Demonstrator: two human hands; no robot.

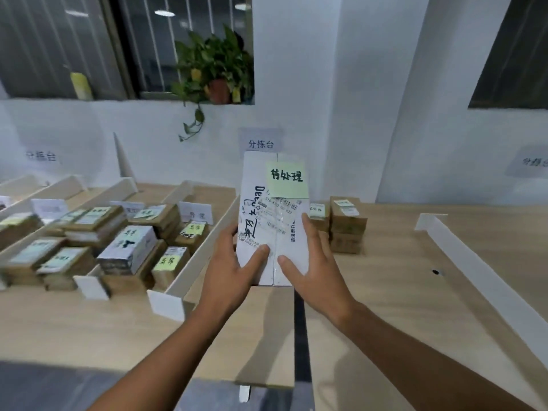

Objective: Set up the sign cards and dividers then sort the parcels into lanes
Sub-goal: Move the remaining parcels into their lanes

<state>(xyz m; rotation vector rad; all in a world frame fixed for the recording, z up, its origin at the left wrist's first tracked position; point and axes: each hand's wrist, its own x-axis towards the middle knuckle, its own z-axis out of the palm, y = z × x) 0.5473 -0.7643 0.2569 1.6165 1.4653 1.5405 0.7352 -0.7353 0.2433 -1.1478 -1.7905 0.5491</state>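
Observation:
I hold a white parcel (267,209) up in front of me, above the gap between two tables. A green sticky note (287,179) with handwriting sits on its upper right. My left hand (234,262) grips the parcel's lower left side, thumb on its face. My right hand (314,262) grips the lower right side, thumb on the face too. To the left, white dividers (204,253) form lanes holding several brown and white parcels (127,247) with sticky notes. A white sign card (197,214) stands at the back of the nearest lane.
A small stack of brown parcels (345,223) stands on the right table behind the held parcel. A long white divider (486,280) lies across the right table. A dark gap (300,336) separates the tables. A potted plant (218,69) sits on the windowsill.

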